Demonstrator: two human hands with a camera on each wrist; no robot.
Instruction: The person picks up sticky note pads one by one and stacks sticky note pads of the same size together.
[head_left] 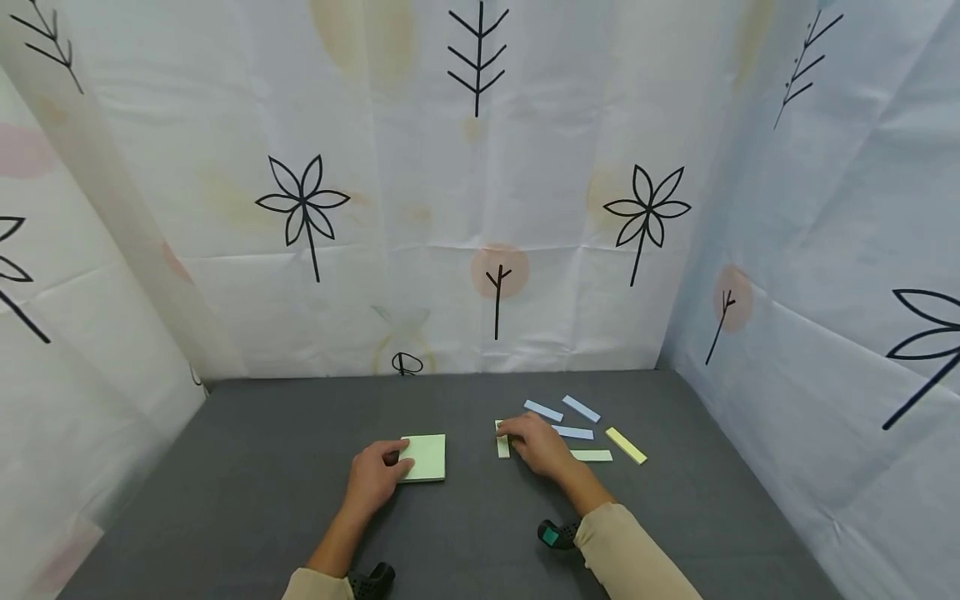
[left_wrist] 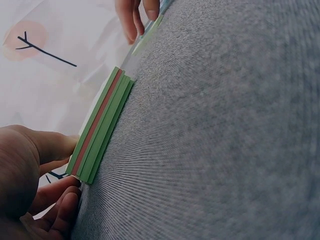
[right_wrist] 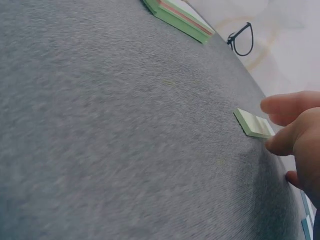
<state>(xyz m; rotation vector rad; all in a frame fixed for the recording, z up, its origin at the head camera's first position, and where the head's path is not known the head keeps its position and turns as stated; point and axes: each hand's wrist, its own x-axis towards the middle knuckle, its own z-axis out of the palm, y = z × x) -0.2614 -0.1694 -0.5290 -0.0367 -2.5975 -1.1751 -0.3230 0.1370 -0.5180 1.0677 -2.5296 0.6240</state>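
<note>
Left hand [head_left: 372,479] grips left edge of square green stack [head_left: 424,458], red layer inside, on gray table [head_left: 457,542]. Right hand [head_left: 542,444] at pale green strip [head_left: 503,450] — can't tell if pinching. Blue strips [head_left: 581,408] farther — then patterned backdrop [head_left: 555,317].

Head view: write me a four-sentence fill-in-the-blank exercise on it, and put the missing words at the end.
1. As pictured, the left hand touches the ____ edge of the square stack.
2. The right hand is over a strip coloured pale ____.
3. The blue strips number ____.
4. The rightmost strip is coloured ____.

Missing words: left; green; three; yellow.
</note>
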